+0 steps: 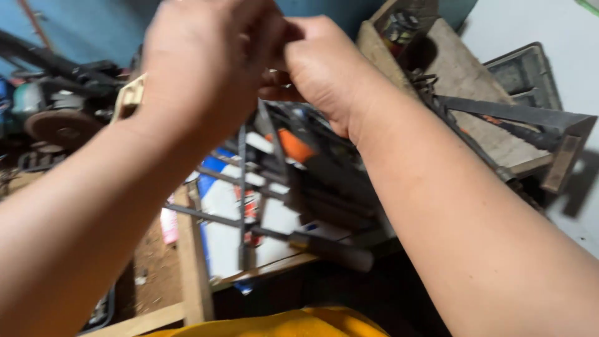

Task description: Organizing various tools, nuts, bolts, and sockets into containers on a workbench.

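left hand [206,62]: bare, no glove, no ring or watch in view
right hand [324,68]: bare, no glove, knuckles rounded, slightly blurred
forearms: both uncovered, no sleeves reaching into view, no bands at the wrists
clothing: a yellow garment [281,324], plain fabric, at the bottom edge

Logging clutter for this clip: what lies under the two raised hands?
Under the left hand and right hand lie dark metal rods, an orange-handled tool and a white-and-blue printed sheet on a wooden bench. The forearms hide the rest.
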